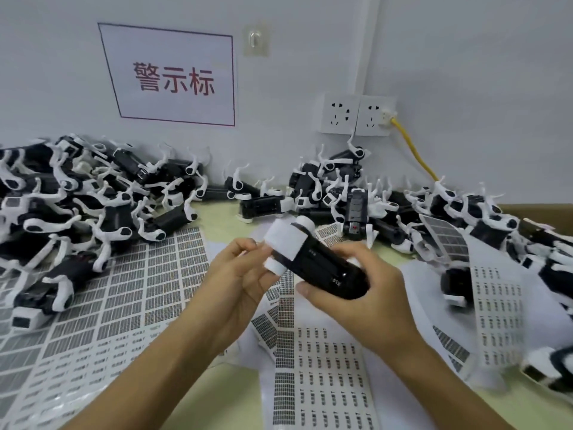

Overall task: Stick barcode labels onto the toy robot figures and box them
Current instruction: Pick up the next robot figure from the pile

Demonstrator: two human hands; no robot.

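Note:
A black and white toy robot figure (319,262) is held above the middle of the table by both hands. My right hand (362,293) wraps the black body from the right. My left hand (245,271) pinches its white end, thumb pressed on the white part. Whether a label sits under the thumb is hidden. Sheets of barcode labels (133,293) cover the table under and beside my hands. No box is clearly in view.
A big heap of robot figures (80,193) lies at the back left, another heap (356,187) at the back centre, and more figures (502,231) along the right. Wall sockets (356,114) with a yellow cable (412,150) sit behind. A wall sign (173,76) hangs above.

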